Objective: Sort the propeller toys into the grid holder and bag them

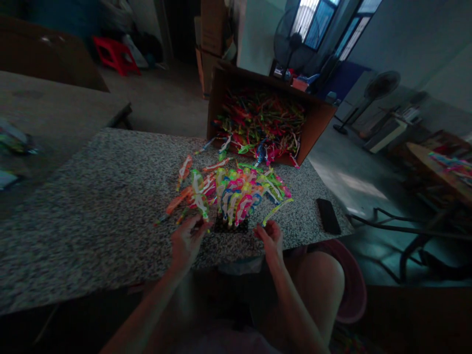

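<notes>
My left hand (189,239) pinches the lower end of a green and white plastic piece (200,199), long and curved, which points away from me. Between the fingers of my right hand (270,237) is a thin yellow-green plastic strip (276,211), slanting up to the right. A small dark perforated stand (231,227) sits between my hands. Upright in it is a dense cluster of bright plastic pieces (239,196) in pink, blue, yellow and green. Loose orange pieces (179,199) lie left of the cluster. Exactly what the pieces are, I cannot make out.
A cardboard box (319,130) on its side holds a heap of similar pieces (265,110) at the table's far edge. A black phone (328,216) lies on the speckled tabletop (121,196) at right. A pink basin (356,290) stands below, right of my knee.
</notes>
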Available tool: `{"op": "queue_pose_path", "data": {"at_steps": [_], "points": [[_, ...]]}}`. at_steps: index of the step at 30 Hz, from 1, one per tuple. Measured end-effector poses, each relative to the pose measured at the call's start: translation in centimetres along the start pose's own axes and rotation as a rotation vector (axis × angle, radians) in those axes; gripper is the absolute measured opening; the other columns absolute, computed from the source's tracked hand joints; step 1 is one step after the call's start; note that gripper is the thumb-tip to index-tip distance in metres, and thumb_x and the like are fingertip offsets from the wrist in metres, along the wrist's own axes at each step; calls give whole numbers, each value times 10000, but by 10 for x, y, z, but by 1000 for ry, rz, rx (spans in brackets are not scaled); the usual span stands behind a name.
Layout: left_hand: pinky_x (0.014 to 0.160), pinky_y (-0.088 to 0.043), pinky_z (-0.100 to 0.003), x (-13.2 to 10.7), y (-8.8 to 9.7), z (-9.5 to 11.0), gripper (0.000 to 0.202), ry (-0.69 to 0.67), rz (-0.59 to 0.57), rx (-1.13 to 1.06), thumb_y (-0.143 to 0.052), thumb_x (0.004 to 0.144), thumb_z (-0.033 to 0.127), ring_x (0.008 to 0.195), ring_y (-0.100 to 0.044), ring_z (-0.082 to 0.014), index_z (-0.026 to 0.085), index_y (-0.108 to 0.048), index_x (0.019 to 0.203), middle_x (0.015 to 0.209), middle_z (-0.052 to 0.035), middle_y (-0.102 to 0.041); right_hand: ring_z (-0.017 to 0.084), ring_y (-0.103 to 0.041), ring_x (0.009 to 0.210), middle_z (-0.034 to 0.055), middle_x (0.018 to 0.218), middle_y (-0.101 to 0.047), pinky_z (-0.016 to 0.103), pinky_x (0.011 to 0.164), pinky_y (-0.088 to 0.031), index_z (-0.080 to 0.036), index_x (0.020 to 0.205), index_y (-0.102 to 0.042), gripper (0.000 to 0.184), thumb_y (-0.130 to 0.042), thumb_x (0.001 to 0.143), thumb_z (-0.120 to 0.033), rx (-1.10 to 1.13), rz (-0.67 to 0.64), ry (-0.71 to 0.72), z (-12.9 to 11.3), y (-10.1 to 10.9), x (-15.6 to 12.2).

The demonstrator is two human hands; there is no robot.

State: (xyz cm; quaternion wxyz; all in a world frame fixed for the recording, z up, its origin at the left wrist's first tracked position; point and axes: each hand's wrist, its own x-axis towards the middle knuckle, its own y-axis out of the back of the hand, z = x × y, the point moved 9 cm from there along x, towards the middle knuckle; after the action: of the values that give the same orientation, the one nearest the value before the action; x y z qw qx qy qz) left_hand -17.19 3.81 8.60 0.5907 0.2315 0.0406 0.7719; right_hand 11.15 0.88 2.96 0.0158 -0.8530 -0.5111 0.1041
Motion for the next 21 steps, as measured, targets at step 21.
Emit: {"op": "queue_pose_path", "data": {"at_steps": [21], "points": [[701,-510,-276,-2,-57,-12,157,-205,-277,372,-426,897,286,796,-670,-199,211,-564,897,873,-60,-694,161,-671,661,10,704,-698,226,632,-456,-200,775,-581,88,-645,749,-254,-916,-96,341,-40,-46,4]]}}
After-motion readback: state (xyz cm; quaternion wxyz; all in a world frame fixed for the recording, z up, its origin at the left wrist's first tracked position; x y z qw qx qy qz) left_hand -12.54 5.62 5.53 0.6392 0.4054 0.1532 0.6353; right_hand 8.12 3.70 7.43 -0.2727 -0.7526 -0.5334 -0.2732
